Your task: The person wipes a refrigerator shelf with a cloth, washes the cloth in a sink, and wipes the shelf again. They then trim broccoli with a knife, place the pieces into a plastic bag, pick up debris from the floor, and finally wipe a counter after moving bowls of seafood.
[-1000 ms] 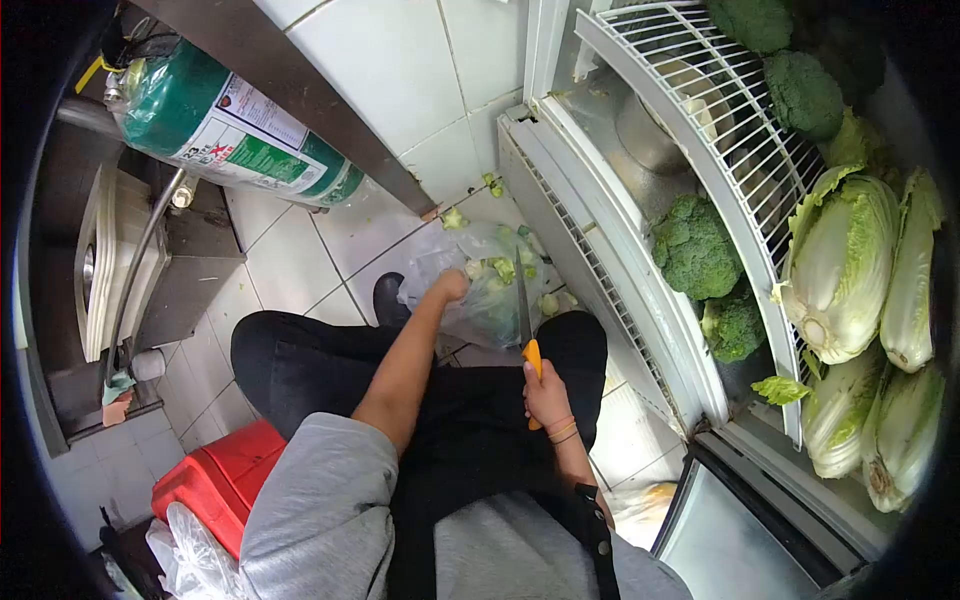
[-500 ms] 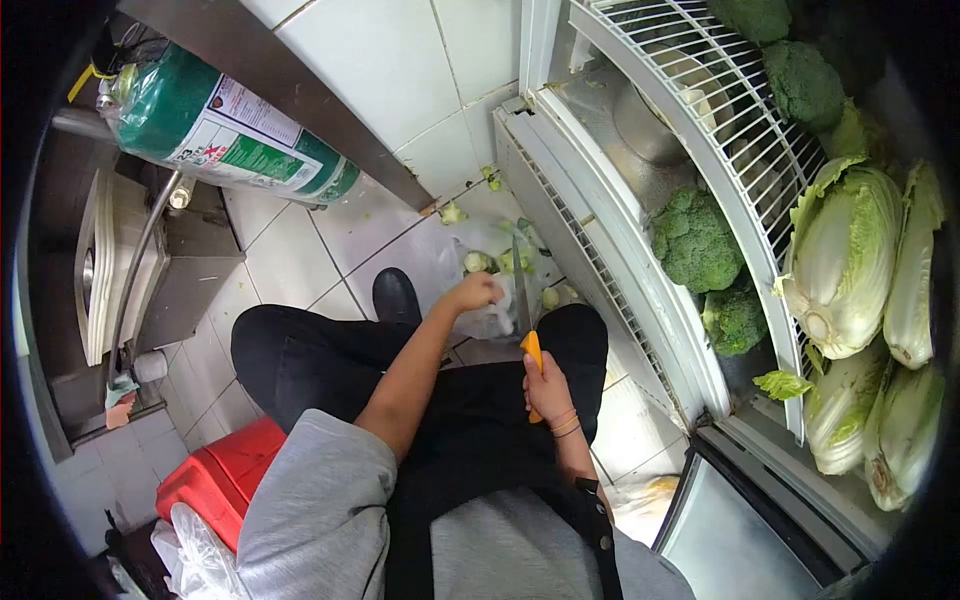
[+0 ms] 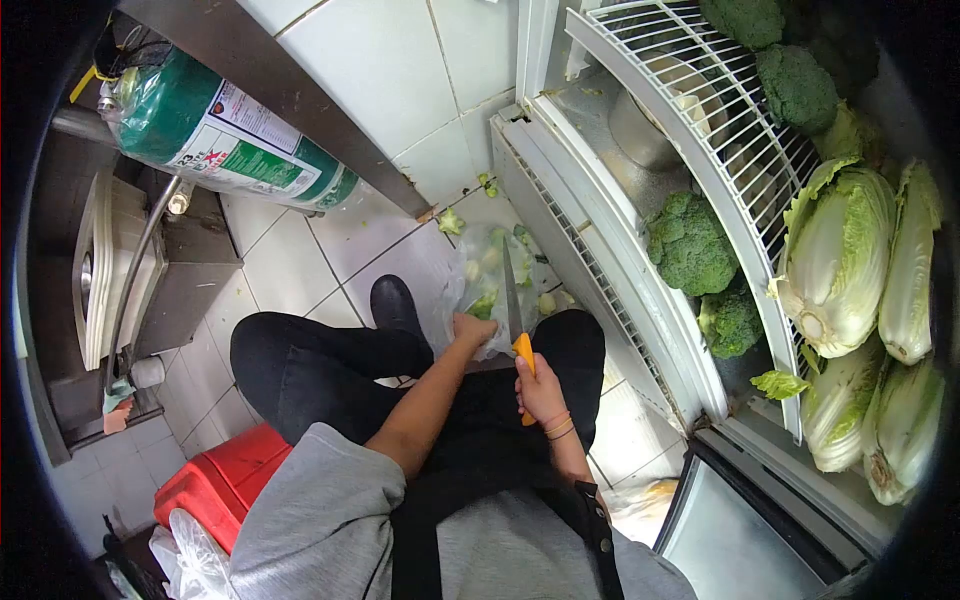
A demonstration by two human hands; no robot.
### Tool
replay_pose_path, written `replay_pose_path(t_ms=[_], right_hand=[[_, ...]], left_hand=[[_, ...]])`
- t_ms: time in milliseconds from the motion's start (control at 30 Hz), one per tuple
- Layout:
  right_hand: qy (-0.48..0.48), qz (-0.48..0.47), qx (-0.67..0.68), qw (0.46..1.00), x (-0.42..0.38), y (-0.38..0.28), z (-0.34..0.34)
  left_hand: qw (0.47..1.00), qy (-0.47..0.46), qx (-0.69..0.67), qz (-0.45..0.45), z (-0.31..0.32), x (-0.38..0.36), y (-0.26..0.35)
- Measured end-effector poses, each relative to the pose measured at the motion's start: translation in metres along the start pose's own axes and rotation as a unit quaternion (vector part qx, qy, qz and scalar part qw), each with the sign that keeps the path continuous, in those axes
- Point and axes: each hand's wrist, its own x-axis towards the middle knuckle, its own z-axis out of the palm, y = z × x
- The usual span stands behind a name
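Note:
Between my knees, a clear plastic bag (image 3: 462, 290) with pale green vegetable pieces (image 3: 484, 305) sits on the floor. My left hand (image 3: 475, 328) is closed at the near edge of the bag, its fingers curled against the plastic. In my right hand (image 3: 541, 388) is a knife (image 3: 511, 285), gripped by its orange handle. The long blade points away from me, passing over the right side of the bag in this view. Loose trimmings (image 3: 452, 222) lie on the tiles beyond it.
At the right, an open fridge has a wire shelf (image 3: 690, 110) with napa cabbages (image 3: 838, 255) and broccoli (image 3: 692, 243). A green cylinder (image 3: 250, 140) in plastic wrap is at the upper left. A red container (image 3: 222, 480) stands behind my left side.
My left hand has moved back toward me, to the bag's near edge. The bag's plastic now spreads over the vegetable pieces. The knife has shifted slightly left and toward me.

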Motion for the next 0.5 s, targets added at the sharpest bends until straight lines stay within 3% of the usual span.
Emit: replay_pose_path(t_ms=[67,133,267,333,467,500], right_hand=[[0.003,-0.007,-0.005,1.000,0.000,0.002,0.000],[0.005,-0.016,-0.010,1.000,-0.001,0.000,0.001],[0.000,0.001,-0.007,1.000,-0.003,-0.004,0.002],[-0.002,0.003,-0.003,1.000,-0.002,-0.003,0.003],[-0.004,0.001,-0.015,1.000,0.000,-0.003,0.004],[-0.004,-0.002,-0.014,1.000,0.000,-0.003,0.004]], left_hand=[[0.997,0.043,0.057,0.022,0.020,0.005,-0.019],[0.998,-0.030,0.005,-0.060,0.050,0.027,-0.051],[0.983,-0.054,-0.097,-0.145,0.028,-0.006,-0.014],[0.901,-0.013,-0.364,-0.233,0.019,-0.022,0.008],[0.895,-0.013,-0.380,-0.234,0.029,-0.010,0.008],[0.965,0.044,-0.222,-0.130,0.023,-0.026,0.017]])
